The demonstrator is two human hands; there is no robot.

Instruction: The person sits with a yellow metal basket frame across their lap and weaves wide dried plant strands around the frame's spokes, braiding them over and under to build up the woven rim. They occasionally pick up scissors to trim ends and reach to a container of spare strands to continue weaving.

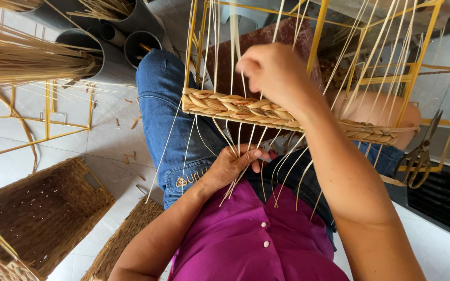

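Strands (246, 151) of pale reed hang from a braided band (266, 112) on a yellow wire frame (316, 31) resting on the person's lap. The band's long axis runs from 9 o'clock to 3 o'clock, dipping slightly rightward; the strands run upright, 12 to 6 o'clock. The left hand (233, 166), below the band, has its grip closed on a bunch of strand ends. The right hand (272, 70), above the band, pinches one upright strand. Scissors (420, 153) hang on the frame at 3 o'clock. A woven basket (37, 218) sits on the floor at 8 o'clock.
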